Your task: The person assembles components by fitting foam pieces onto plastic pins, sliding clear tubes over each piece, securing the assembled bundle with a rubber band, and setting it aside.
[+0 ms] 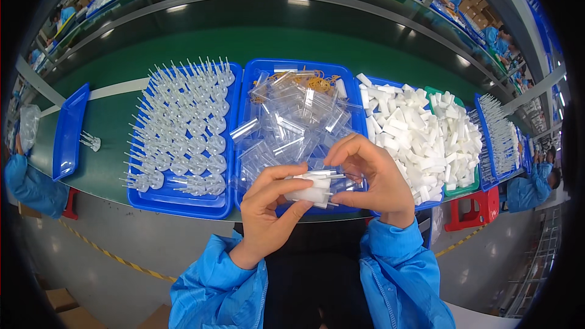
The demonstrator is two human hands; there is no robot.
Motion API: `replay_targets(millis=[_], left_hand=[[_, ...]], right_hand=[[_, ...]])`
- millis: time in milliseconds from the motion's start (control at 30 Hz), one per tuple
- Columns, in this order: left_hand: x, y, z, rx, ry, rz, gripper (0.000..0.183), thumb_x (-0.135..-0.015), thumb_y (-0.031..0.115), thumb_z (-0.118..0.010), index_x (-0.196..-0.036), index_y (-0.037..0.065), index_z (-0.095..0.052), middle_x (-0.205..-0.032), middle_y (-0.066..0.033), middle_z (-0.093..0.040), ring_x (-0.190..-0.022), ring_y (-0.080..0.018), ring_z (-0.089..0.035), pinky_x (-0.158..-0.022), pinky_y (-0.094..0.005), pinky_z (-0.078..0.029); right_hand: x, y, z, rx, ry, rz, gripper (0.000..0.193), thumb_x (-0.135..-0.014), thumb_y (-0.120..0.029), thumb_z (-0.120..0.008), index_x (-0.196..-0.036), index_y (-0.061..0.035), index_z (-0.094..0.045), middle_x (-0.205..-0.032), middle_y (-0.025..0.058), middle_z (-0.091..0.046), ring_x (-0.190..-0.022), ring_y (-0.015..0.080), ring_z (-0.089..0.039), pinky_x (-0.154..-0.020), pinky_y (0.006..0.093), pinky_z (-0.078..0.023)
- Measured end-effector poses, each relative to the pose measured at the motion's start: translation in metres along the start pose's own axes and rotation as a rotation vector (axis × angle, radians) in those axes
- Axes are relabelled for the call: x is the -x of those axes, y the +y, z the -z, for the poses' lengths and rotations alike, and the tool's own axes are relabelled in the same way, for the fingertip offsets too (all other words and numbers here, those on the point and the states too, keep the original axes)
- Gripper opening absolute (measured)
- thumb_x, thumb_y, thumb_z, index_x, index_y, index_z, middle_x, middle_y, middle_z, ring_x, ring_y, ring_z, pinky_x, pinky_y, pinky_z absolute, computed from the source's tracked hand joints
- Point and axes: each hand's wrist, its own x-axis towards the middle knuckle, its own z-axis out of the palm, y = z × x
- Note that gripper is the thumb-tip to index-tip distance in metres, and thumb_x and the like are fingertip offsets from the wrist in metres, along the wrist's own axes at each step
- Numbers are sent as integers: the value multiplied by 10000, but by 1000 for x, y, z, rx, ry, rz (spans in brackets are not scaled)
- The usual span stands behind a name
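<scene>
My left hand [272, 213] is closed round a small bundle of white pieces with thin white rods [314, 190], pinching it between thumb and fingers. The rods stick out toward my right hand [379, 176], whose fingers are curled near their ends, the thumb close to the lower rods. Something clear shows at the right fingertips, but I cannot make out what it is. Below both hands lies a blue tray [247, 73] of clear plastic sleeves [292, 122], with tan rubber bands [314, 79] at its far end.
To the left, a blue tray [177, 204] holds rows of clear-based pieces with white stems [183, 122]. White blocks [402, 122] fill a blue tray and a green tray [466, 187] on the right. Red stools [472, 210] and co-workers in blue sleeves [36, 186] are at the sides.
</scene>
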Motion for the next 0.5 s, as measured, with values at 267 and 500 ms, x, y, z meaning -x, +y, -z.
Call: replay_targets(millis=[267, 500], left_hand=[[2, 4, -1, -11, -75, 35, 318, -790, -87, -688, -1090, 18, -674, -1215, -149, -552, -1103, -242, -600, -851, -295, -565], [0, 6, 1, -82, -100, -44, 338, -755, -69, -715, -1072, 48, -704, -1206, -150, -555, -1089, -260, -609, -880, -333, -546]], right_hand=[[-3, 1, -9, 210, 26, 131, 365, -620, 23, -739, -950, -63, -607, -866, 13, -579, -628, 72, -442, -542, 205, -347], [2, 16, -14, 184, 170, 197, 273, -644, 43, -718, -892, -45, -645, -853, 27, -600, -631, 65, -464, -531, 197, -351]])
